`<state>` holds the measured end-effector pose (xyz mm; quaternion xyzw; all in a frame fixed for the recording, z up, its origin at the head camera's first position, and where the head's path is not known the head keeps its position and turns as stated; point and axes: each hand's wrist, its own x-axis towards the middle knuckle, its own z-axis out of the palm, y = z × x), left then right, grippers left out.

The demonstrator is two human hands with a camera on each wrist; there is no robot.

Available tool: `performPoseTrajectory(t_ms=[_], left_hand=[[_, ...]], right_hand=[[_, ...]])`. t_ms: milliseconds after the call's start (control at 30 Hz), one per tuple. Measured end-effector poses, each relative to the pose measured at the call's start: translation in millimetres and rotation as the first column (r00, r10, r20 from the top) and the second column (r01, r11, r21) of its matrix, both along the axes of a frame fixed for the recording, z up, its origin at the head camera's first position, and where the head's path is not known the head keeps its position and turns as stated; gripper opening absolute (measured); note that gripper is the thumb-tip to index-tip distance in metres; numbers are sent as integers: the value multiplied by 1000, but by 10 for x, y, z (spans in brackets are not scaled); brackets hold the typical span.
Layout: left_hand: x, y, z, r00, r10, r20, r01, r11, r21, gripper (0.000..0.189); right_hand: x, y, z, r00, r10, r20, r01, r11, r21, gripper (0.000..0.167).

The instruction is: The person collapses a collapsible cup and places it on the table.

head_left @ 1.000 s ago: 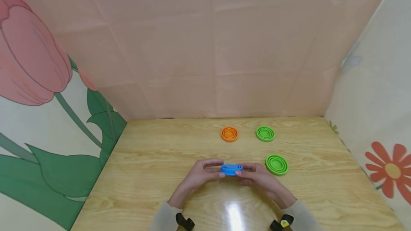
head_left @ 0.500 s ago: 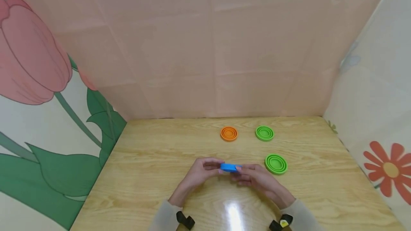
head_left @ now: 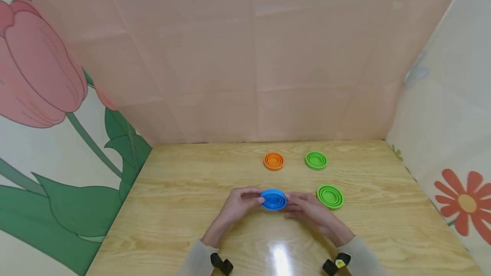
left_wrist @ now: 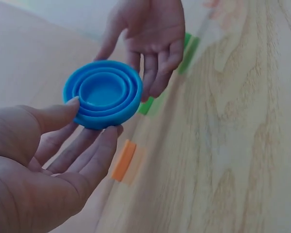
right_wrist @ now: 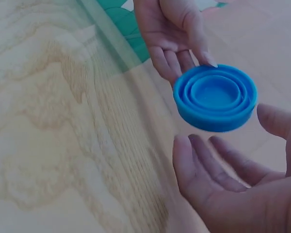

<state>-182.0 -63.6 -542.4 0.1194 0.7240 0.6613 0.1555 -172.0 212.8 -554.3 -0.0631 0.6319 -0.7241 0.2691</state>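
Note:
A blue collapsible cup (head_left: 273, 199), folded flat into concentric rings, is held above the table with its ringed face tilted up. My left hand (head_left: 237, 205) pinches its left edge, the thumb over the rim and the fingers underneath, as the left wrist view shows. At the opposite edge is my right hand (head_left: 312, 213), its fingers (right_wrist: 233, 160) loosely spread below the cup and its thumb close to the rim; whether the thumb touches is hard to tell. In the right wrist view the cup (right_wrist: 216, 99) appears supported from the left hand's side.
Beyond the hands lie an orange folded cup (head_left: 274, 161) and a green folded cup (head_left: 316, 160). Another green folded cup (head_left: 330, 197) lies just right of the right hand. The wooden table (head_left: 184, 173) meets a pink backdrop (head_left: 253, 76) behind.
The blue cup has tilted from nearly edge-on so that its ringed face now shows. The right fingers have loosened from it, while the left hand keeps its grip.

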Motion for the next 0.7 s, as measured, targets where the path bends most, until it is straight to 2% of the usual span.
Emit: performPoseTrajectory(t_ms=[100,200,433,567,700], left_hand=[[-6,-10,1,999,-16,45,13,999,49,29],[-9,-14,-4,996,-23,90,15,997,82,30],[-7,-12,-49,986,-6,169,-13,993,114,31],[-11,13,-87,982,-8,190,-18,991,132,33],[-10,35,-101,977,2,213,-29,992,123,33]], right_hand=[[6,12,6,999,-32,-2,32,999,-36,49],[12,12,7,997,-66,-38,64,996,-56,45],[21,-4,-11,985,-109,-130,105,994,-36,46],[37,-7,-14,984,-115,-135,113,993,-18,49],[49,-10,-25,989,-119,-89,117,993,-22,47]])
